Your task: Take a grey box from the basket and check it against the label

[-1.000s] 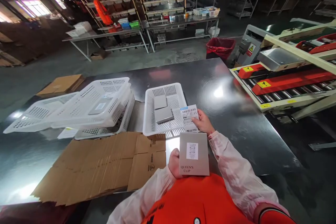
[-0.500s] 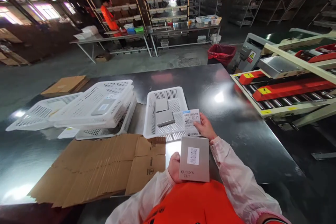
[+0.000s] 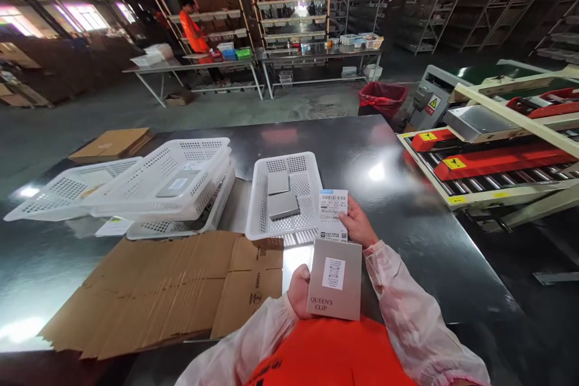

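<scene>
My left hand (image 3: 298,291) holds a flat grey box (image 3: 335,279) printed "QUEEN'S CLIP", with a white sticker on its face, close to my chest. Just beyond it my right hand (image 3: 359,224) holds up a white barcode label (image 3: 332,212) beside the right rim of a white perforated basket (image 3: 260,205). Two more grey boxes (image 3: 281,195) lie inside that basket on the dark metal table (image 3: 407,229).
Flattened cardboard (image 3: 172,286) lies at the front left. A stack of white baskets (image 3: 149,184) and a cardboard sheet (image 3: 111,143) sit further left. A roller conveyor machine (image 3: 493,151) stands on the right, a red-lined bin (image 3: 382,96) beyond. A person in orange (image 3: 193,30) works at distant tables.
The view tilted up slightly. My hands stay nearly in place; the label has turned a little more upright and the grey box tilted slightly.
</scene>
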The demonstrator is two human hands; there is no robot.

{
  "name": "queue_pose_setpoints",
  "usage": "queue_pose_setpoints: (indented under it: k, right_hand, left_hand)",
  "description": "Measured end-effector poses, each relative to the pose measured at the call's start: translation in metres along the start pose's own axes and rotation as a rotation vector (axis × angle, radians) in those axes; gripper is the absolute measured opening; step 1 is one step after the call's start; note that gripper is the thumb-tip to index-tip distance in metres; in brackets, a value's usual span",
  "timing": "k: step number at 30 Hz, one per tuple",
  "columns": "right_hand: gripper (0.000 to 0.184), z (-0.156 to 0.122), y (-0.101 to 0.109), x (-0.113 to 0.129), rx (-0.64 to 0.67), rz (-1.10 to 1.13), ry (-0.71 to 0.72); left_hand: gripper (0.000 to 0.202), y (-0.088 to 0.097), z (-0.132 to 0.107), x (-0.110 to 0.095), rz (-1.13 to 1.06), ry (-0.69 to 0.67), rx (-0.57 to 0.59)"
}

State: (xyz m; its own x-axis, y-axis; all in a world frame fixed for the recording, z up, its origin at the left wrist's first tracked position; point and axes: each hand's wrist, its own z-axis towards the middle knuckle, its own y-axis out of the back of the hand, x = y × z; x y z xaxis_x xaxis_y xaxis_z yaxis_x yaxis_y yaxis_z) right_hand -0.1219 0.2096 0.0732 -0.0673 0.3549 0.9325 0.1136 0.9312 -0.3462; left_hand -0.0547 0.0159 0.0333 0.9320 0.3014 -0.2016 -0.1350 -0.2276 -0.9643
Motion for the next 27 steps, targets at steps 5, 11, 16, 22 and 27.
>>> queue_pose_setpoints:
  k: [5, 11, 16, 22, 27]
  right_hand:
    - [0.083, -0.0006, -0.0004, 0.0028, -0.012, 0.011, -0.011]
    - [0.084, 0.0007, -0.0010, 0.0038, -0.015, 0.101, -0.063]
    - [0.080, 0.0016, -0.0010, 0.0044, -0.029, 0.109, -0.073]
    - [0.069, 0.0014, -0.0026, 0.0072, -0.073, 0.135, -0.083]
    - [0.063, 0.0001, -0.0035, 0.0101, -0.054, 0.114, -0.063]
  left_hand:
    - [0.059, 0.0036, -0.0005, -0.0004, 0.001, 0.007, -0.011]
    - [0.060, 0.0040, 0.0003, -0.0004, -0.002, -0.011, -0.005]
    - [0.056, 0.0038, -0.0003, -0.0006, -0.007, -0.015, 0.021]
    - [0.053, 0.0058, 0.0003, -0.0002, -0.011, -0.015, 0.031]
    - [0.051, 0.0064, 0.0008, 0.0001, -0.028, -0.027, 0.032]
